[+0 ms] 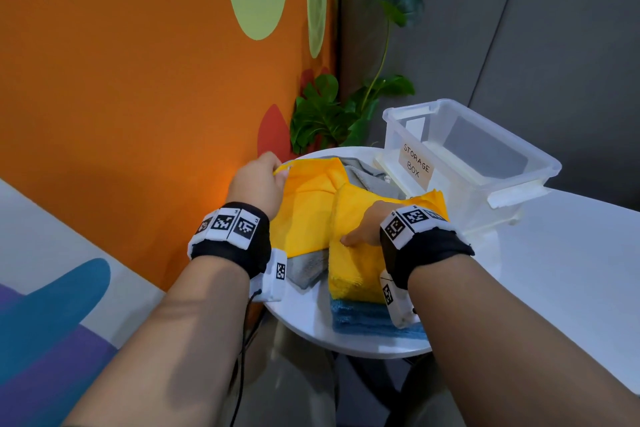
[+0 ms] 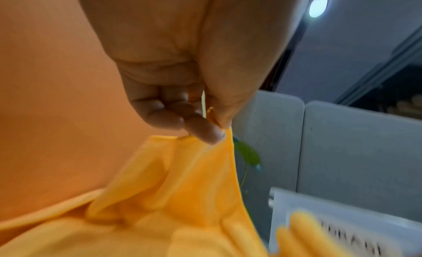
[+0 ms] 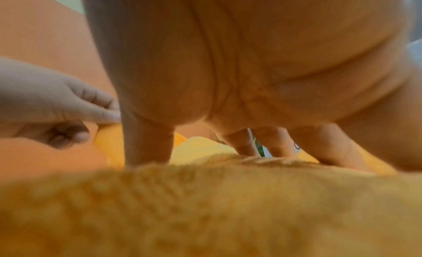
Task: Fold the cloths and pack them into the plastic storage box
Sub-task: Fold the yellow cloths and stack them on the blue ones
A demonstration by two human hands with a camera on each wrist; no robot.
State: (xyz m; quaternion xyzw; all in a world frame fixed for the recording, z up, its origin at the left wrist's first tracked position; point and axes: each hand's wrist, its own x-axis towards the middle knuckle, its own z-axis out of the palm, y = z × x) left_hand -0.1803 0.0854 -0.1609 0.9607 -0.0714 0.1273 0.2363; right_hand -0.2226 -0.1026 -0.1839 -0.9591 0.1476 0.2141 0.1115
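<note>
Cloth in work: yellow cloth (image 1: 311, 198), spread at the centre of the head view on the white table (image 1: 540, 253), part-folded, with one thicker flap doubled over on its right half.
Left hand (image 1: 258, 180): pinches the cloth's far left corner between thumb and forefinger, other fingers curled in; the left wrist view shows the fabric drawn up into a peak under the fingertips (image 2: 205, 132). Judged purpose: keeping that edge taut so the fold can be squared.
Right hand (image 1: 367, 227): fingers spread and straight, pressing down on the doubled flap, gripping nothing; likely pinning the crease while the other corner is moved.
Long axis: the doubled flap runs from lower centre of the frame towards the upper right, pointing at the box.
Other cloths: grey cloth (image 1: 367, 173) under the yellow one, blue cloth (image 1: 367, 321) at the lower centre edge of the table.
Plastic storage box (image 1: 485, 149): upper right, lid off, labelled, no cloth visible inside; just beside the pile.
Stage: folding, packing not yet begun.
</note>
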